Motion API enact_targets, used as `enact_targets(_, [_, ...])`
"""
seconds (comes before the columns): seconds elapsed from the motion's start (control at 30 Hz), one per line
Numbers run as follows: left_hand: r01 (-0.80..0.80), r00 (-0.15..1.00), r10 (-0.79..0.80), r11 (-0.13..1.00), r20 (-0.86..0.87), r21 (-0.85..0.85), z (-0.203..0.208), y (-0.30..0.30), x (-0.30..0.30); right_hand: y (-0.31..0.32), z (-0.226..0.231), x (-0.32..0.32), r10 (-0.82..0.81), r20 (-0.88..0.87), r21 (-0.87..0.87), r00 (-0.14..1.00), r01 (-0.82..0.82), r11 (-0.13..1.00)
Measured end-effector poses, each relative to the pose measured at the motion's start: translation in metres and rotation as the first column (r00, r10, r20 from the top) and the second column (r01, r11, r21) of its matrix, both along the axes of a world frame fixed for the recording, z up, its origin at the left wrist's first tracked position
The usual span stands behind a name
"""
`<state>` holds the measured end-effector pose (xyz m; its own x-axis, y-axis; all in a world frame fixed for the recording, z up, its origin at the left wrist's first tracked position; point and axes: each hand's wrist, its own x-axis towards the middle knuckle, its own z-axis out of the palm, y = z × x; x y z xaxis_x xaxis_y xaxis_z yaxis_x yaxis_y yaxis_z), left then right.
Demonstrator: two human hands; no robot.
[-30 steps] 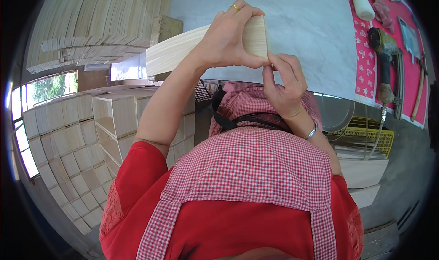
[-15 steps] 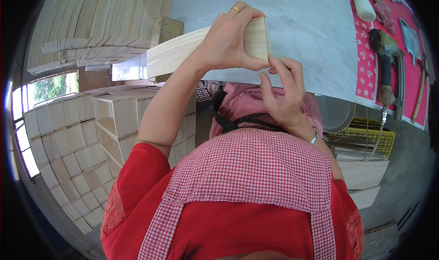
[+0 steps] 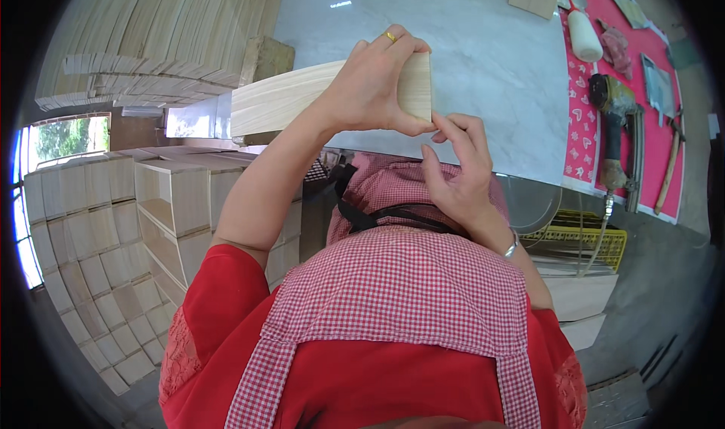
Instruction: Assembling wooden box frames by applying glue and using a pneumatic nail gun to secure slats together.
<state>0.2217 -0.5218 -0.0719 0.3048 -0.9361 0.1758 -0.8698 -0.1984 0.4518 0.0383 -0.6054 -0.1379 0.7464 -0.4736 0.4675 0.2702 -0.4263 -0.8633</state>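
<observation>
My left hand [image 3: 370, 85] grips a pale wooden board [image 3: 283, 97] from above, thumb on its near edge and fingertips on the far edge. The board lies lengthwise across the near side of the marble-patterned table [image 3: 502, 89], its left end reaching past the table's edge. At the board's near right corner, the index fingertip of my right hand [image 3: 462, 176] touches or nearly touches the wood. That hand's thumb stands apart from the fingers, and nothing shows between them. The underside of the board is hidden.
Stacked thin boards [image 3: 162, 29] rise at the far left beside a wooden block [image 3: 264, 60]. Below stand piled wooden boxes [image 3: 98, 217]. On a pink cloth [image 3: 581, 153] at right lie a white bottle [image 3: 584, 36], a nail gun [image 3: 613, 123] with its hose, and a hammer [image 3: 669, 161].
The whole view has shifted, so the table and tools appear lower and further left. Both hands keep nearly the same hold and touch on the board.
</observation>
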Motion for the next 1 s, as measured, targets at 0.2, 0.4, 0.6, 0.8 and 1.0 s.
enact_targets(0.2, [-0.034, 0.999, 0.034, 0.999, 0.002, 0.011, -0.003, 0.007, 0.000, -0.113, 0.009, -0.060, -0.433, -0.151, -0.378, 0.889, 0.353, 0.856])
enact_targets(0.4, [-0.029, 1.000, 0.029, 0.999, 0.008, 0.014, -0.003, 0.003, 0.001, -0.236, -0.006, -0.137, -0.824, -0.236, -0.875, 0.515, 0.256, 0.410])
enact_targets(0.6, [-0.053, 0.998, 0.053, 0.998, 0.019, -0.026, -0.011, 0.004, 0.002, -0.234, 0.008, -0.111, -0.726, -0.565, -0.767, 0.392, 0.075, 0.638])
enact_targets(0.8, [-0.042, 0.997, 0.045, 0.998, 0.061, -0.051, -0.016, 0.004, 0.003, -0.279, -0.021, -0.101, -0.713, -0.568, -0.756, 0.410, 0.082, 0.649])
enact_targets(1.0, [-0.047, 0.996, 0.052, 0.997, 0.079, -0.062, -0.021, 0.008, 0.005, -0.247, 0.069, -0.062, -0.488, -0.817, -0.515, 0.307, -0.005, 0.857])
